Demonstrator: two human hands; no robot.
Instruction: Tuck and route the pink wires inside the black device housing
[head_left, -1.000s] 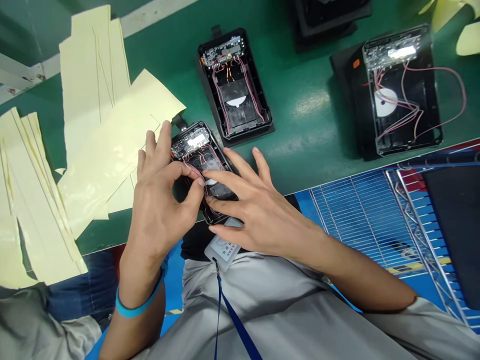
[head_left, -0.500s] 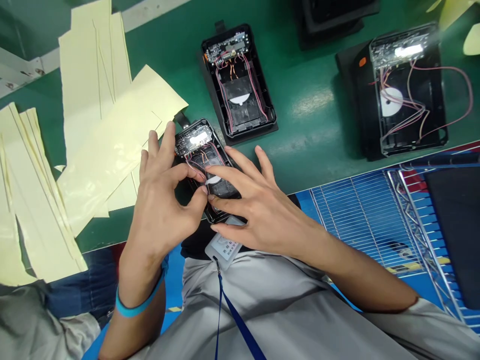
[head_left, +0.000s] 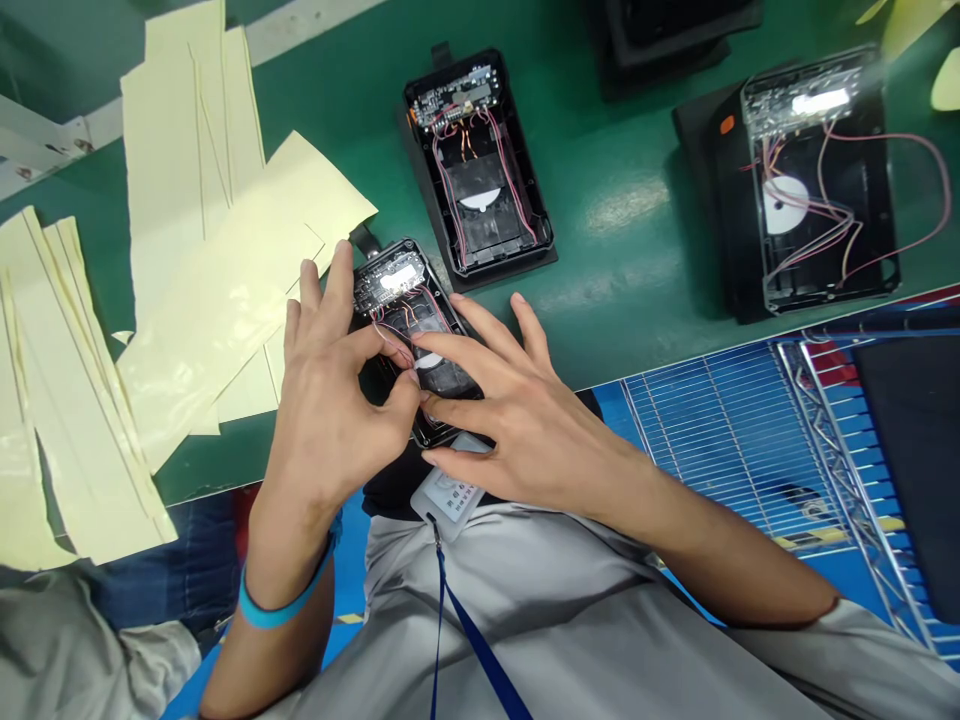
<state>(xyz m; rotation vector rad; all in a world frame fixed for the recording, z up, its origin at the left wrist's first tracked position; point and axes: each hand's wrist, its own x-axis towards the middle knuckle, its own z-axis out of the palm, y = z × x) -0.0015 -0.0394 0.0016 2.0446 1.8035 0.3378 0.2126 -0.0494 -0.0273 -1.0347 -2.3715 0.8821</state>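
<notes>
Pinching a pink wire (head_left: 396, 345) between thumb and forefinger, the left hand (head_left: 330, 410) worked just right of the cream sheets (head_left: 202, 220) on the green desk (head_left: 622, 200), its other fingers raised. The open device (head_left: 397, 283) lay at the desk's near edge, beneath both hands. The right hand (head_left: 525, 430) was half open, its fingertips (head_left: 424, 343) resting on the device. Two wired units (head_left: 476, 160) (head_left: 817, 190) lay farther right, toward the far side.

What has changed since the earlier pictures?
The left hand moved slightly rightward in view, its fingertips at the pink wires in the open black housing. The right hand stayed on the housing; the other two housings and the yellow film sheets stayed put.
</notes>
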